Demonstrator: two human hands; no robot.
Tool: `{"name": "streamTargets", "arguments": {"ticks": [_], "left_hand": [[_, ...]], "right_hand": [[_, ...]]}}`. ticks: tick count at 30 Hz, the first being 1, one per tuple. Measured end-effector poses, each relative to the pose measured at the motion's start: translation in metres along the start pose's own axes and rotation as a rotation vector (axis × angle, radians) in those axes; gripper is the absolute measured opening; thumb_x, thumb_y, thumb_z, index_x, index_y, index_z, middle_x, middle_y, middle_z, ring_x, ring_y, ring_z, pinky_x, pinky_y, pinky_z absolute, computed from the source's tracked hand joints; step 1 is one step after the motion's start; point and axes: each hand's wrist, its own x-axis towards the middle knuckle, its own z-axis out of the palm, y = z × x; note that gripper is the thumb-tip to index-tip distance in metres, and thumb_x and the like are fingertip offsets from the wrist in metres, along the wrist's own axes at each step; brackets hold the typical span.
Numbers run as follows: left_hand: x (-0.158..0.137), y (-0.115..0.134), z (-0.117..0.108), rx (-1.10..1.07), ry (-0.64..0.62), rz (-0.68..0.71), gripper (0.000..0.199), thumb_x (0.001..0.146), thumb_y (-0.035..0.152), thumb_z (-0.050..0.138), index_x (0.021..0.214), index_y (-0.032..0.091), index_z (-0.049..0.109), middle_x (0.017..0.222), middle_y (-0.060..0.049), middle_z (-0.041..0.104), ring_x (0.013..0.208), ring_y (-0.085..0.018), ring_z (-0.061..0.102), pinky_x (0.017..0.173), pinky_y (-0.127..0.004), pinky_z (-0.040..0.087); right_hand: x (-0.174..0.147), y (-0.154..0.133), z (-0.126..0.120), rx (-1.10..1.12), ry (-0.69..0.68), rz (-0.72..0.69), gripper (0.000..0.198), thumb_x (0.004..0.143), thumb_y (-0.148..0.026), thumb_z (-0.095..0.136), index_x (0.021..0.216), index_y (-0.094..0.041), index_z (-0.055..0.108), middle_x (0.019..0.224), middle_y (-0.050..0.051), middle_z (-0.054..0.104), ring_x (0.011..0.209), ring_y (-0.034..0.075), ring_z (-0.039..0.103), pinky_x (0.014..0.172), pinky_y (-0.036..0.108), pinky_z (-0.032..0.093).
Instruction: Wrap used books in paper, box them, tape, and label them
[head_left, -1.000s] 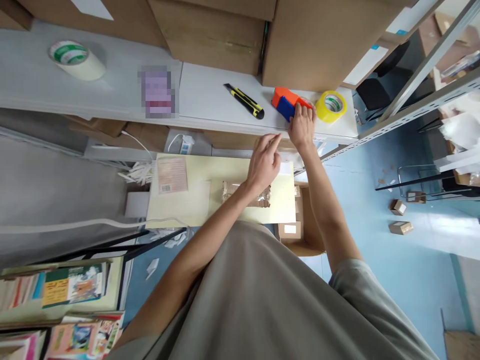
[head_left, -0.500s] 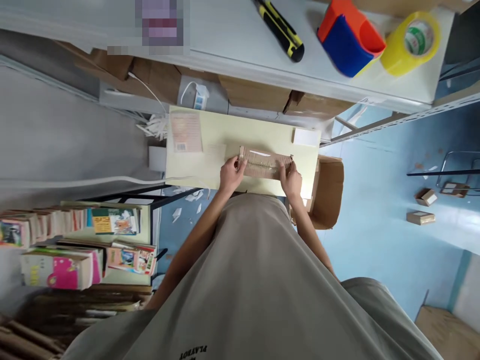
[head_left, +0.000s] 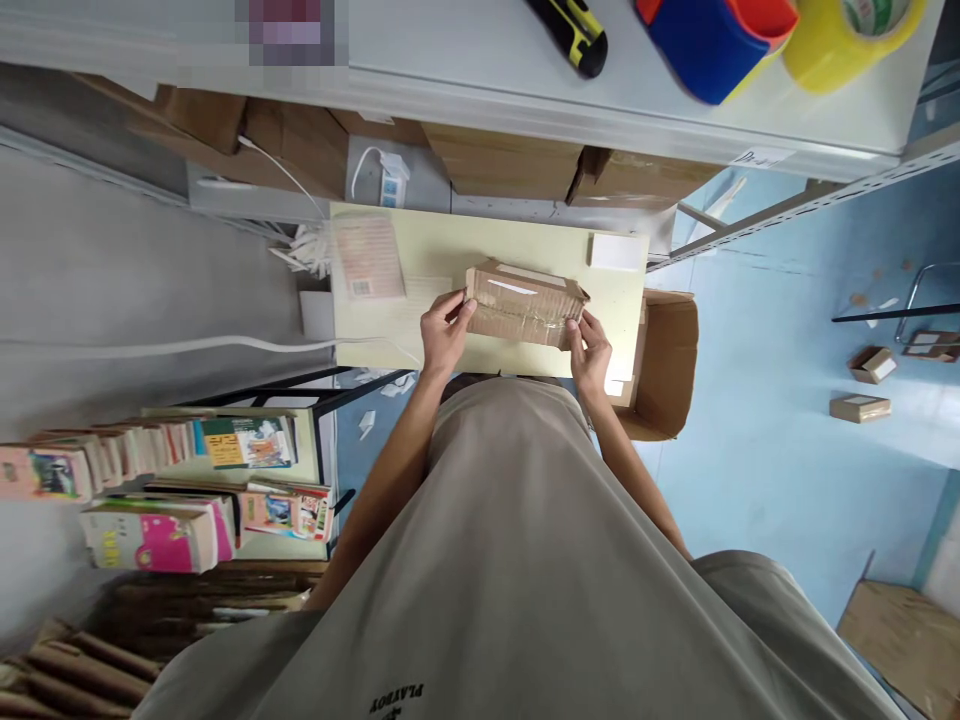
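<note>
A small brown cardboard box (head_left: 517, 308) is held tilted over the pale yellow table (head_left: 390, 350), with shiny clear tape and a white strip on its visible faces. My left hand (head_left: 445, 330) pinches the box's left end between thumb and fingers. At the opposite end, my right hand (head_left: 591, 350) grips the lower right corner, thumb on the near face. The box's underside is hidden. To the left on the table lies a printed sheet (head_left: 369, 256), and a white rectangular block (head_left: 615, 252) rests near the back right corner.
Above the table runs a grey shelf (head_left: 450, 75) with a utility knife (head_left: 577, 40), a blue and orange tape dispenser (head_left: 709, 50) and a yellow tape roll (head_left: 840, 50). An open carton (head_left: 667, 370) stands right of the table. Books (head_left: 157, 540) fill a rack at left.
The box has turned so that more of its top and taped face shows. My left hand has shifted outward to its left end. The whole view has moved slightly.
</note>
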Motion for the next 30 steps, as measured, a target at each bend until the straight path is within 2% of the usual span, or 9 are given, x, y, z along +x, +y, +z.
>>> {"name": "streamTargets", "arguments": {"ticks": [4, 7, 11, 14, 16, 19, 23, 27, 30], "left_hand": [[-0.006, -0.003, -0.016, 0.023, 0.013, 0.013, 0.034, 0.095, 0.052, 0.091, 0.111, 0.022, 0.089, 0.115, -0.009, 0.084, 0.104, -0.023, 0.081, 0.099, -0.034, 0.069], [-0.014, -0.016, -0.019, -0.006, -0.044, -0.059, 0.025, 0.094, 0.036, 0.085, 0.113, 0.021, 0.089, 0.118, -0.008, 0.085, 0.101, -0.022, 0.083, 0.097, -0.034, 0.07], [-0.028, -0.041, -0.016, 0.111, -0.214, -0.277, 0.022, 0.09, 0.022, 0.074, 0.105, 0.019, 0.089, 0.116, -0.01, 0.09, 0.114, -0.029, 0.087, 0.108, -0.039, 0.068], [-0.032, -0.058, -0.016, 0.28, -0.328, -0.369, 0.017, 0.085, 0.021, 0.074, 0.096, 0.021, 0.089, 0.1, -0.01, 0.091, 0.119, -0.036, 0.086, 0.11, -0.043, 0.066], [-0.027, -0.065, -0.016, 0.326, -0.324, -0.378, 0.018, 0.083, 0.021, 0.076, 0.095, 0.023, 0.089, 0.099, -0.012, 0.09, 0.122, -0.04, 0.084, 0.113, -0.047, 0.065], [-0.006, -0.069, -0.01, 0.338, -0.259, -0.354, 0.038, 0.087, 0.019, 0.07, 0.119, 0.021, 0.089, 0.122, -0.016, 0.09, 0.135, -0.039, 0.079, 0.124, -0.051, 0.059], [0.032, -0.066, 0.011, 0.234, -0.156, -0.352, 0.062, 0.093, 0.015, 0.063, 0.154, 0.015, 0.076, 0.154, -0.02, 0.08, 0.145, -0.035, 0.076, 0.131, -0.053, 0.056], [0.048, -0.057, 0.025, 0.152, -0.128, -0.362, 0.062, 0.099, 0.023, 0.069, 0.16, 0.015, 0.07, 0.156, -0.021, 0.079, 0.14, -0.035, 0.078, 0.131, -0.053, 0.056], [0.043, -0.047, 0.018, 0.059, -0.091, -0.277, 0.069, 0.104, 0.05, 0.077, 0.164, 0.019, 0.066, 0.155, -0.021, 0.079, 0.133, -0.035, 0.08, 0.123, -0.054, 0.062]], "right_hand": [[-0.001, -0.004, -0.009, 0.011, 0.094, -0.031, 0.049, 0.113, -0.069, 0.068, 0.12, -0.025, 0.088, 0.122, 0.012, 0.073, 0.11, 0.026, 0.074, 0.101, 0.046, 0.068], [-0.002, 0.013, -0.008, 0.018, -0.002, -0.022, 0.039, 0.113, -0.059, 0.068, 0.119, -0.025, 0.086, 0.124, 0.012, 0.075, 0.107, 0.025, 0.076, 0.096, 0.044, 0.071], [-0.009, 0.05, 0.004, -0.03, -0.16, 0.058, 0.036, 0.107, -0.047, 0.058, 0.112, -0.022, 0.083, 0.134, 0.019, 0.081, 0.116, 0.031, 0.08, 0.104, 0.05, 0.07], [-0.011, 0.073, 0.01, -0.043, -0.29, 0.182, 0.035, 0.1, -0.049, 0.058, 0.1, -0.022, 0.08, 0.122, 0.02, 0.086, 0.11, 0.034, 0.081, 0.106, 0.054, 0.07], [-0.007, 0.084, 0.009, -0.042, -0.313, 0.244, 0.036, 0.099, -0.054, 0.06, 0.098, -0.023, 0.079, 0.118, 0.02, 0.088, 0.11, 0.036, 0.081, 0.108, 0.057, 0.069], [0.012, 0.093, 0.006, -0.004, -0.228, 0.269, 0.049, 0.099, -0.065, 0.062, 0.113, -0.022, 0.08, 0.133, 0.024, 0.086, 0.123, 0.038, 0.08, 0.113, 0.061, 0.067], [0.045, 0.093, 0.015, 0.086, -0.171, 0.269, 0.069, 0.095, -0.077, 0.069, 0.133, -0.02, 0.077, 0.15, 0.027, 0.08, 0.134, 0.038, 0.078, 0.12, 0.062, 0.064], [0.066, 0.082, 0.027, 0.138, -0.188, 0.285, 0.079, 0.089, -0.081, 0.077, 0.137, -0.019, 0.076, 0.146, 0.026, 0.081, 0.134, 0.039, 0.078, 0.117, 0.061, 0.065], [0.068, 0.066, 0.02, 0.146, -0.166, 0.231, 0.085, 0.089, -0.084, 0.079, 0.144, -0.019, 0.075, 0.148, 0.025, 0.081, 0.123, 0.037, 0.081, 0.109, 0.059, 0.07]]}}
